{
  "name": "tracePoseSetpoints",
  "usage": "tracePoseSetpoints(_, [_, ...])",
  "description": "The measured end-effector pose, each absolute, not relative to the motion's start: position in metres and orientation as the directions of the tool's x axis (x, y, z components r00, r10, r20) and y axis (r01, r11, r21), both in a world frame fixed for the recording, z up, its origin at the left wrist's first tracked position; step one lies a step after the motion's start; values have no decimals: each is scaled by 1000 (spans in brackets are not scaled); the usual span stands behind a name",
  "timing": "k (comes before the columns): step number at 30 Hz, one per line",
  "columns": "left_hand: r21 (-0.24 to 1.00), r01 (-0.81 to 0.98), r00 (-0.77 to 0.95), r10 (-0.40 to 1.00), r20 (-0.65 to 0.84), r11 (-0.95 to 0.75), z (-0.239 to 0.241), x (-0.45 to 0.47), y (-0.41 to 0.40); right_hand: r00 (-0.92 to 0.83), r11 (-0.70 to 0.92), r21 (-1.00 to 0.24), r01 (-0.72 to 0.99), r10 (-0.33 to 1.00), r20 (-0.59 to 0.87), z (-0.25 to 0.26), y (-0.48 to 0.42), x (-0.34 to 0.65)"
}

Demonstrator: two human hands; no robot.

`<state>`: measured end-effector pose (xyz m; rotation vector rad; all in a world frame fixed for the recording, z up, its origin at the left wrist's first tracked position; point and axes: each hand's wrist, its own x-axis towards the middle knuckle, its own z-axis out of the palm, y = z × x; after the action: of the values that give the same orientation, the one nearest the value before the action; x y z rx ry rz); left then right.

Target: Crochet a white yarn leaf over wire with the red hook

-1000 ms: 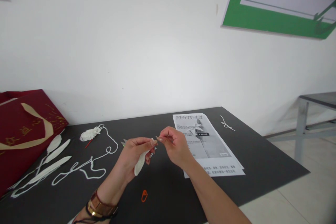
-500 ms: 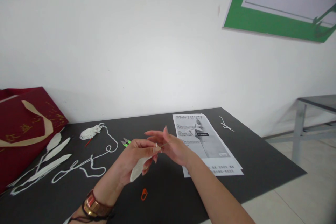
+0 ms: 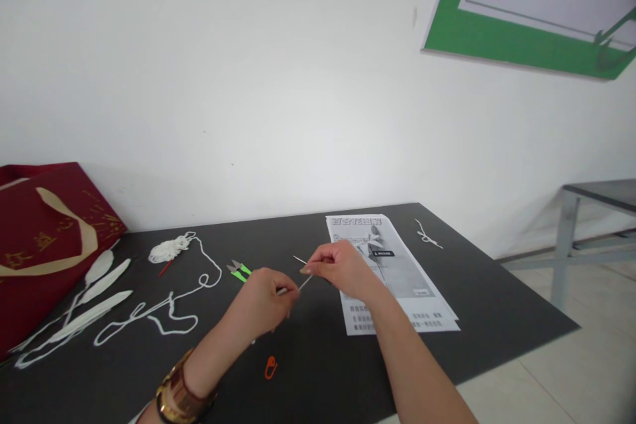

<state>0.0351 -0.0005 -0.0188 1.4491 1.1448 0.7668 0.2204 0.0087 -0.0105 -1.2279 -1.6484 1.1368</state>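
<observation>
Fingers curled and pressed together, my left hand (image 3: pixel 268 298) holds a white crocheted petal, which the hand now hides almost wholly. My right hand (image 3: pixel 340 268) pinches a thin metal rod (image 3: pixel 299 259) whose tip points up and left; whether it is a crochet hook or a needle I cannot tell. A short white strand of yarn (image 3: pixel 305 282) runs taut between the fingertips of both hands. Close beyond my left hand lie green-handled thread snips (image 3: pixel 239 269). An orange stitch marker (image 3: pixel 270 367) rests on the table below the hands.
On the black table (image 3: pixel 308 377) lie a white yarn ball (image 3: pixel 171 248) with a loose tail, a small red stick (image 3: pixel 165 268), several white petals (image 3: pixel 106 280), printed sheets (image 3: pixel 407 278) and a yarn scrap (image 3: pixel 426 236). A red bag (image 3: pixel 44 238) stands left; a wall is behind.
My right hand has gone from spread fingers to a pinch on the thin rod. My left hand has turned over, hiding the petal, and a strand now spans the hands.
</observation>
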Motion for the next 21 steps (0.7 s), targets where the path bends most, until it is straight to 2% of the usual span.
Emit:
tracePoseSetpoints(4, [986, 169, 137, 990, -33, 9, -25, 31, 12, -176, 250, -907, 340, 964, 200, -13, -2, 202])
tracePoseSetpoints(7, [995, 84, 90, 994, -67, 59, -22, 25, 19, -167, 295, -899, 322, 953, 253, -15, -9, 187])
tracePoseSetpoints(13, [955, -188, 241, 953, -183, 231, -7, 15, 22, -110, 194, -966, 169, 978, 178, -17, -5, 180])
tracePoseSetpoints(21, [796, -413, 420, 868, -265, 443, 0, 6, 23, -190, -13, -993, -121, 982, 10, -18, -3, 178])
